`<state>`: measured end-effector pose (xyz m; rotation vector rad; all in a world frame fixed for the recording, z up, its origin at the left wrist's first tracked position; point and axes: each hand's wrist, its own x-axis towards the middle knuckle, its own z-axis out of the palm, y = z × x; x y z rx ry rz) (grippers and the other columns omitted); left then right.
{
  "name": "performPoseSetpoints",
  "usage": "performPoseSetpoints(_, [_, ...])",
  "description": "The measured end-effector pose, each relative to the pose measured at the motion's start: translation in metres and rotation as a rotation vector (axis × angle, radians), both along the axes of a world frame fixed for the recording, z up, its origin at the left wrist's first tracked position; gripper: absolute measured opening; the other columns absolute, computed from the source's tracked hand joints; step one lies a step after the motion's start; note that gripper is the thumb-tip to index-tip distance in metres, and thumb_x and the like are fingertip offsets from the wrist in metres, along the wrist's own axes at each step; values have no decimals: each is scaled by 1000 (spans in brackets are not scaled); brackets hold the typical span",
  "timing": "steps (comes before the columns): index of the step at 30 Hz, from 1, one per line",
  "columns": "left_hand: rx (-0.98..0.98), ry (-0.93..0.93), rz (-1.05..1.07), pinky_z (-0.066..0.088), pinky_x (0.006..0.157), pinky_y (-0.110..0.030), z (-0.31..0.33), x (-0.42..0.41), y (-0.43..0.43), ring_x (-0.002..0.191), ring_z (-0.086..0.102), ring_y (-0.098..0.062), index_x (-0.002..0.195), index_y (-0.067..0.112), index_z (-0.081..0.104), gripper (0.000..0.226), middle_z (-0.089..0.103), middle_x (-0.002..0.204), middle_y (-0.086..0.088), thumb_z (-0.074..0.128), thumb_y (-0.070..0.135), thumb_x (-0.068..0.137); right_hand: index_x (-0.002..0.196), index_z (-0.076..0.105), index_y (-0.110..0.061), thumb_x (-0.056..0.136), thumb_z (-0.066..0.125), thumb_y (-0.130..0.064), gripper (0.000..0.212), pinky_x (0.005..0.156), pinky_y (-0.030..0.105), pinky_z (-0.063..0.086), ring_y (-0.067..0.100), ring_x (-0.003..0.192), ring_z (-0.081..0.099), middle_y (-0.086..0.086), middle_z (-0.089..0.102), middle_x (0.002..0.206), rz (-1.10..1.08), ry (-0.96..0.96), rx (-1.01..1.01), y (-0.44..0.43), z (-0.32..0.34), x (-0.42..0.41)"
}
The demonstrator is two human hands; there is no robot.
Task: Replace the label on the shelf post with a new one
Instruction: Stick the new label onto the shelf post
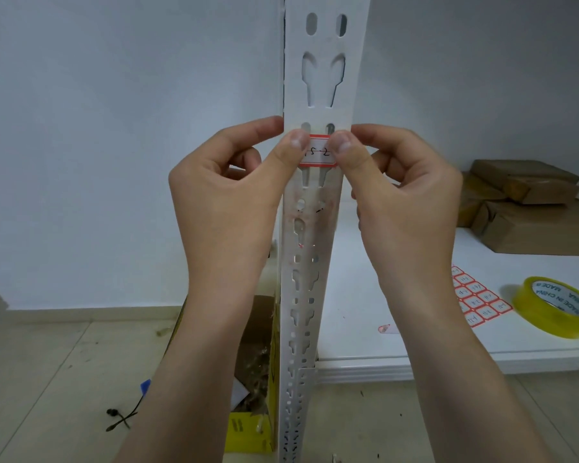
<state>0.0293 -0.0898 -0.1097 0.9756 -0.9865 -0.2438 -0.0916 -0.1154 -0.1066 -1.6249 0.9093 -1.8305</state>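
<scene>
A white perforated shelf post (315, 95) runs up the middle of the view. A small white label with a red border and handwritten marks (319, 152) lies flat across its front. My left hand (234, 202) has its thumb on the label's left end and its fingers behind the post. My right hand (405, 208) mirrors it, thumb on the label's right end. Below the label the post shows reddish smudges and residue (315, 215). On the shelf to the right lies a sheet of red-bordered labels (475, 299).
A roll of yellow tape (555, 307) lies on the white shelf board (398, 345) at right, with a scrap of label (386, 328) near it. Brown paper-wrapped packages (525, 205) are stacked behind. An open yellow carton (251, 379) stands on the tiled floor left of the post.
</scene>
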Motion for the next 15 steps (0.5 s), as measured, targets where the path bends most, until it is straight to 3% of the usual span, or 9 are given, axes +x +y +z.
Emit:
performPoseSetpoints(3, [-1, 11, -30, 47, 58, -18, -1, 2, -1, 59, 43, -10, 101, 28, 79, 18, 48, 64, 4, 82, 32, 84, 98, 75, -27, 91, 75, -32, 9, 52, 16, 46, 5, 59, 57, 14, 66, 77, 34, -7, 5, -1, 0, -3])
performPoseSetpoints(7, [-3, -10, -60, 49, 60, -23, -5, 5, -1, 63, 45, -15, 100, 29, 78, 14, 51, 70, -6, 80, 30, 86, 104, 74, -25, 93, 73, -28, 12, 51, 20, 50, 21, 60, 58, 12, 63, 74, 23, 35, -64, -2, -5, -5])
performPoseSetpoints(11, [2, -37, -66, 54, 63, -30, -10, 7, -4, 68, 51, -26, 99, 31, 76, 13, 58, 76, -20, 80, 32, 86, 114, 71, -25, 93, 73, -25, 20, 52, 27, 52, 21, 61, 54, 13, 64, 73, 13, 96, -140, -4, -13, -5])
performPoseSetpoints(13, [-14, -69, -55, 53, 63, -30, -13, 8, -5, 67, 51, -21, 102, 30, 75, 16, 57, 73, -16, 80, 30, 86, 118, 69, -23, 93, 73, -25, 25, 51, 21, 49, 19, 59, 53, 11, 64, 71, 20, 102, -151, -6, -16, -4])
performPoseSetpoints(15, [-31, -104, -46, 50, 61, -22, -15, 7, -6, 66, 52, -8, 107, 25, 73, 22, 55, 68, 4, 80, 28, 86, 119, 69, -20, 93, 73, -23, 27, 53, 17, 48, 14, 56, 52, 7, 62, 67, 28, 92, -161, -6, -17, -3])
